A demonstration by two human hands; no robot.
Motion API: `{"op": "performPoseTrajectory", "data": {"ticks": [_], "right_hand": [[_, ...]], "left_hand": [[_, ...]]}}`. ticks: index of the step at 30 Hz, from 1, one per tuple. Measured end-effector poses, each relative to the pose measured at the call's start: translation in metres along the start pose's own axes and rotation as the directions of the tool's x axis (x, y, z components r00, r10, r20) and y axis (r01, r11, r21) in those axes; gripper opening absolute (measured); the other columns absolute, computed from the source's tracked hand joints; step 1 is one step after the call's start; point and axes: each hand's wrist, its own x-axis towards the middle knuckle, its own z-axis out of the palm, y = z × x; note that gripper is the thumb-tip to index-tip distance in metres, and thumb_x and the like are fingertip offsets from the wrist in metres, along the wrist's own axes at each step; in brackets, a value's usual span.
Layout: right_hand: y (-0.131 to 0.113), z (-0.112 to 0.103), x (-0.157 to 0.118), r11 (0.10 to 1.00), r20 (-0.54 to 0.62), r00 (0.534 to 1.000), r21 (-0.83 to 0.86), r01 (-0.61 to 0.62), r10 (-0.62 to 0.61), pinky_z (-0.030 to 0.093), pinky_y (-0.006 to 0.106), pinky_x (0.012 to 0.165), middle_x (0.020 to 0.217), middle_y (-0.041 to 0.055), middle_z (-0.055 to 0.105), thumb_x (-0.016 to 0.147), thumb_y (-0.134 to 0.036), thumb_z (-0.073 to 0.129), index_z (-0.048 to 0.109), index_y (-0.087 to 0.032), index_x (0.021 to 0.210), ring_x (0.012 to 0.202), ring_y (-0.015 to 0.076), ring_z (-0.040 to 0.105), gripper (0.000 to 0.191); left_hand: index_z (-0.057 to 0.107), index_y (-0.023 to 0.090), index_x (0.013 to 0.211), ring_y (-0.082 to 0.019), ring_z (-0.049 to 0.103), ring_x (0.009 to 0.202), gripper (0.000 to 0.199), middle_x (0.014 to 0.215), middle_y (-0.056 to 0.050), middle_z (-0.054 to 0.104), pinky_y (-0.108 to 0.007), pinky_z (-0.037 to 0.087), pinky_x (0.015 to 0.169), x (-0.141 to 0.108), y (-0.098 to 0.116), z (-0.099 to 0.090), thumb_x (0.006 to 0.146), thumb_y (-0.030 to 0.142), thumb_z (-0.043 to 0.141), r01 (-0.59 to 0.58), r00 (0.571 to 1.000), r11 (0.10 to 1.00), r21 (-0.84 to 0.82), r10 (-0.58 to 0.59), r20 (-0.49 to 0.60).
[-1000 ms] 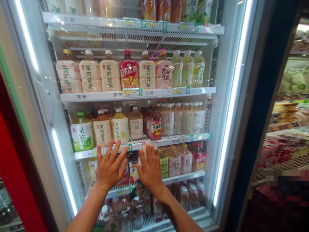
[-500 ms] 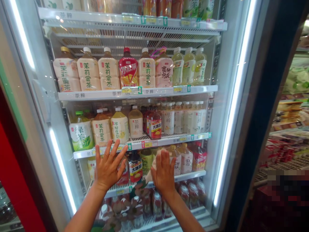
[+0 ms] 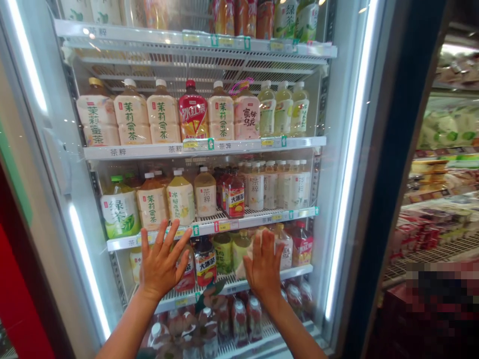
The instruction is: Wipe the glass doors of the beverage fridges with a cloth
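A glass door of a lit drinks cooler stands in front of me. My left hand lies against the glass with its fingers spread and nothing in it. To its right, my right hand presses a pale cloth flat to the glass. Most of the cloth is hidden behind the palm and fingers; its edge shows at the left. Behind the door, near my left fingers, are a bottle with a cream label and a dark bottle with a red and yellow label.
Rows of bottled tea stand on white wire shelves inside the cooler. Light strips run down both sides. A dark door frame borders the right, with other stocked shelves beyond. A red panel is at the lower left.
My right hand has slid to the right over the glass with the cloth. My left hand keeps its place on the door, while the whole view has shifted slightly.
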Motion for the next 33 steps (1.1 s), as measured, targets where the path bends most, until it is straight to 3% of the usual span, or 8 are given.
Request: {"op": "performPoseTrajectory", "data": {"ticks": [4,8,12,15,19,23,28,33], "right_hand": [[-0.031,0.000,0.051,0.997,-0.017,0.997,0.039,-0.069,0.070,0.008,0.066,0.127,0.173,0.0154,-0.005,0.105,-0.027,0.040,-0.005,-0.011,0.165,0.161,0.0336,-0.005,0.076],[-0.074,0.006,0.019,0.987,0.071,0.988,0.096,0.129,-0.136,0.002,0.060,0.129,0.173,0.0108,0.001,0.102,-0.029,0.047,0.000,-0.017,0.166,0.161,0.0300,-0.001,0.080],[-0.044,0.009,-0.027,0.980,0.057,0.980,0.072,0.187,-0.191,-0.004,0.056,0.130,0.173,0.0079,0.000,0.102,-0.026,0.046,0.004,-0.018,0.166,0.161,0.0264,-0.001,0.077],[-0.021,0.006,0.000,0.999,-0.003,1.000,0.040,0.009,-0.009,0.003,0.063,0.128,0.173,0.0113,-0.004,0.104,-0.025,0.042,-0.001,-0.015,0.165,0.161,0.0295,-0.003,0.075],[-0.053,0.002,0.065,0.994,-0.016,0.998,0.090,-0.061,0.062,0.007,0.066,0.127,0.173,0.0129,-0.007,0.106,-0.030,0.038,-0.005,-0.014,0.165,0.161,0.0328,-0.005,0.075],[-0.085,0.004,0.043,0.988,0.037,0.996,0.132,0.081,-0.087,0.002,0.060,0.129,0.173,0.0110,-0.004,0.104,-0.031,0.047,0.001,-0.017,0.166,0.161,0.0308,-0.001,0.079],[-0.021,0.005,-0.016,0.991,0.026,0.993,0.067,0.117,-0.119,-0.004,0.055,0.129,0.174,0.0080,-0.004,0.104,-0.027,0.044,0.003,-0.018,0.166,0.161,0.0269,-0.003,0.075],[0.020,-0.002,0.024,0.994,-0.018,0.994,0.026,-0.110,0.110,0.009,0.065,0.127,0.173,0.0131,-0.007,0.106,-0.031,0.039,-0.003,-0.014,0.165,0.161,0.0327,-0.005,0.075]], "left_hand": [[0.040,0.035,0.156,-0.028,0.026,0.157,0.066,0.165,-0.003,0.035,-0.062,0.006,0.130,0.000,0.000,0.001,0.093,0.033,0.062,0.008,1.000,1.000,-0.005,-0.009,-0.008],[0.040,0.035,0.156,-0.028,0.026,0.157,0.066,0.165,-0.003,0.035,-0.061,0.006,0.130,0.001,0.001,0.000,0.093,0.033,0.062,0.007,1.000,1.000,-0.001,-0.007,-0.003],[0.042,0.033,0.155,-0.028,0.026,0.157,0.064,0.165,-0.004,0.035,-0.062,0.007,0.130,0.000,0.001,0.000,0.094,0.033,0.062,0.007,1.000,1.000,0.003,-0.007,-0.010],[0.043,0.033,0.154,-0.028,0.026,0.157,0.063,0.165,-0.004,0.035,-0.062,0.008,0.130,0.000,0.000,0.001,0.094,0.033,0.061,-0.002,1.000,1.000,-0.004,0.002,-0.015],[0.043,0.033,0.154,-0.029,0.027,0.157,0.063,0.164,-0.004,0.036,-0.063,0.009,0.129,0.000,0.001,0.002,0.094,0.033,0.062,0.003,1.000,1.000,-0.003,-0.003,-0.014],[0.041,0.034,0.155,-0.029,0.027,0.157,0.065,0.165,-0.003,0.034,-0.063,0.008,0.130,0.000,0.001,0.000,0.093,0.034,0.062,0.009,1.000,1.000,0.006,-0.009,-0.001],[0.041,0.035,0.155,-0.028,0.027,0.157,0.066,0.166,-0.002,0.033,-0.062,0.008,0.130,0.000,0.001,-0.001,0.093,0.034,0.063,0.014,1.000,1.000,0.011,-0.014,0.000],[0.039,0.036,0.156,-0.029,0.027,0.157,0.068,0.167,0.000,0.031,-0.062,0.007,0.130,0.001,0.002,-0.001,0.092,0.034,0.064,0.012,1.000,1.000,0.024,-0.012,-0.006]]}}
